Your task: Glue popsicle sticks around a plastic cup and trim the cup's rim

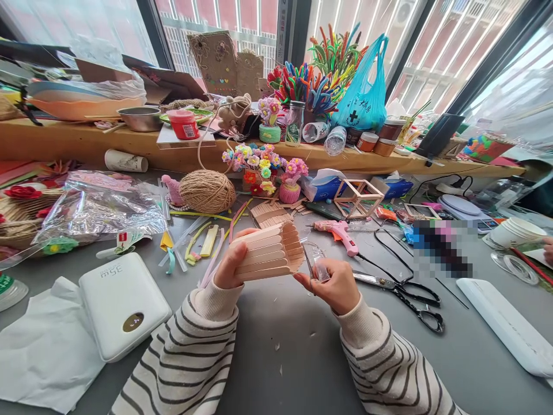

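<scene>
My left hand (228,266) is wrapped round a curved tube of wooden craft sticks (270,251), held sideways above the grey table (294,357) with its open end toward my right hand. My right hand (333,283) is closed on a small clear plastic cup (315,262), held right at the tube's open end and touching it. Both wrists wear cream and black striped sleeves.
Black scissors (408,291) and a pink glue gun (341,232) lie right of my hands. A twine ball (207,191), loose craft sticks (270,214), a wooden cube frame (358,197) and flower pots (263,167) sit behind. A white box (123,302) and paper (47,346) lie left.
</scene>
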